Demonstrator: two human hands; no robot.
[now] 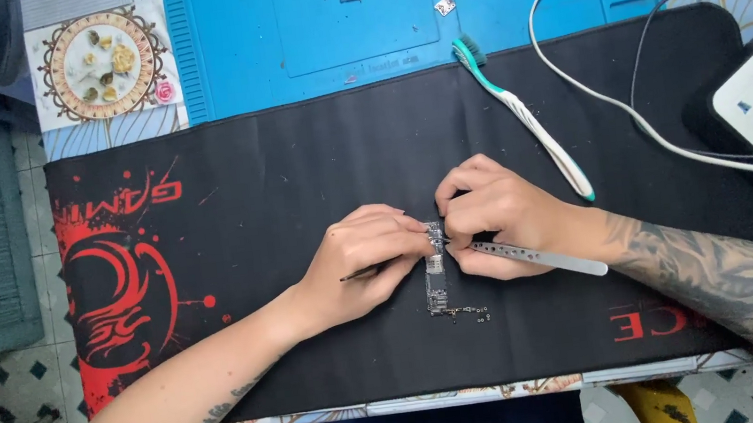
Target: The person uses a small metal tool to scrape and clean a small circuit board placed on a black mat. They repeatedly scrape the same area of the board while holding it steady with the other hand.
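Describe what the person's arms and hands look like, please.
Both arms are bare, with no sleeves, gloves, rings or watch in view. The right forearm carries dense dark tattoo work from wrist to elbow. The left forearm shows smaller dark tattoo marks along its underside. The left hand and right hand are unmarked.

Your forearms are showing bare, no sleeves reaching into view. Your right forearm is carrying dense dark tattoo work, shaded and patterned from just above the wrist upward. Your left forearm is showing only a small line of dark script tattoo along its underside. Your left hand [359, 261] and right hand [500, 216] are wearing no gloves or rings that can be made out.
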